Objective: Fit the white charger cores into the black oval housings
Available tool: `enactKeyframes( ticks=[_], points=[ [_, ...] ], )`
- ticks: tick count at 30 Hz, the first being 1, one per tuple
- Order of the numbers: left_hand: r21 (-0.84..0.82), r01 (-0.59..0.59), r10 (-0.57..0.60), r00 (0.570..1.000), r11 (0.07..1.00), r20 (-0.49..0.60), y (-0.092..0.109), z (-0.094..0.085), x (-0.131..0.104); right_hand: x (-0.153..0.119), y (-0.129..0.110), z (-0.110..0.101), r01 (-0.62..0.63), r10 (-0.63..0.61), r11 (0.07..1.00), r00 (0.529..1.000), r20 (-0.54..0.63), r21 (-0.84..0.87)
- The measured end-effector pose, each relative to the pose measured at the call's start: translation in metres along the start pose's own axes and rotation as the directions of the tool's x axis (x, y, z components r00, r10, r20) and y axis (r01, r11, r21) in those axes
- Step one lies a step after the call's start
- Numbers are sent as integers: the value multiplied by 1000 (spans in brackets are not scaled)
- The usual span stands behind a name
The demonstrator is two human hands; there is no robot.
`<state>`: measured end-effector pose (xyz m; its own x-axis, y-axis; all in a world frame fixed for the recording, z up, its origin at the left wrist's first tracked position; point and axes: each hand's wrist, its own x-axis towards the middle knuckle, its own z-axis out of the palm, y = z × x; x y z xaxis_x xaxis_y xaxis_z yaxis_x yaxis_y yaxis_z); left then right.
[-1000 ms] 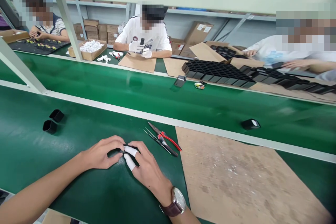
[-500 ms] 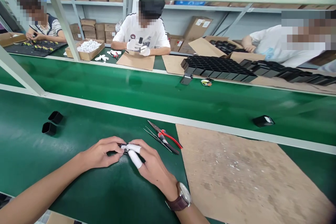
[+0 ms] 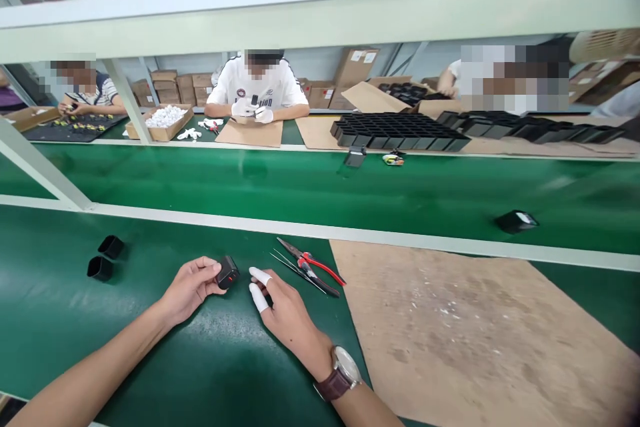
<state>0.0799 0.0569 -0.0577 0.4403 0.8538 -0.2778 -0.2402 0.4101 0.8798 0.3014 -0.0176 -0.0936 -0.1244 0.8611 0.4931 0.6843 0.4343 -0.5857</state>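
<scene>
- A small black plastic housing, with an orange-red mark on one face, is in the left hand, near the middle of the dark green work surface; whether it touches that surface cannot be told.
- The left hand pinches the housing's left side between thumb and fingers.
- The right hand is just right of the housing, apart from it; its thumb and index finger, in white finger cots, are slightly spread with a gap between the tips. The other fingers are mostly hidden.
- A wristwatch is on the right wrist.
- Red-and-black long-nose pliers lie beyond the right hand, beside thin metal tweezers.
- Right of these is a stained cardboard sheet.
- Two hollow black shells stand at the left.
- On the far green belt, a black casing lies at the right.
</scene>
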Motion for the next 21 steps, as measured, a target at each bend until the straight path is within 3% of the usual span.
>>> enactKeyframes(
  ticks=[3, 7, 9, 11, 13, 15, 19, 21],
  points=[
    [-117, 27, -36, 997, 993, -73, 6, 2, 4, 0, 0, 1, 74, -75, 994, 997, -13, -75],
    [-90, -6, -1, 997, 996, -83, 1, 4, 4, 0, -3, 0, 142, -146, 978, 989, -13, -151],
    [36, -60, 63, 995, 998, -72, -1, 4, 5, 0, -4, 0, 168, -169, 969, 986, 8, -183],
    [312, -172, 201, 978, 934, -64, 2, 3, 13, -1, -5, 1, 192, -188, 956, 981, 42, -223],
    [586, -274, 368, 929, 762, -44, 16, -2, 32, -1, -4, 3, 208, -196, 943, 978, 72, -260],
    [732, -314, 494, 869, 605, -36, 39, -10, 58, -2, -3, 5, 217, -201, 937, 976, 84, -275],
    [844, -273, 642, 760, 461, -105, 94, -31, 114, -4, 0, 8, 227, -218, 936, 974, 61, -269],
    [878, -247, 687, 717, 409, -118, 110, -38, 130, -4, 0, 8, 229, -225, 935, 973, 44, -271]
  ],
)
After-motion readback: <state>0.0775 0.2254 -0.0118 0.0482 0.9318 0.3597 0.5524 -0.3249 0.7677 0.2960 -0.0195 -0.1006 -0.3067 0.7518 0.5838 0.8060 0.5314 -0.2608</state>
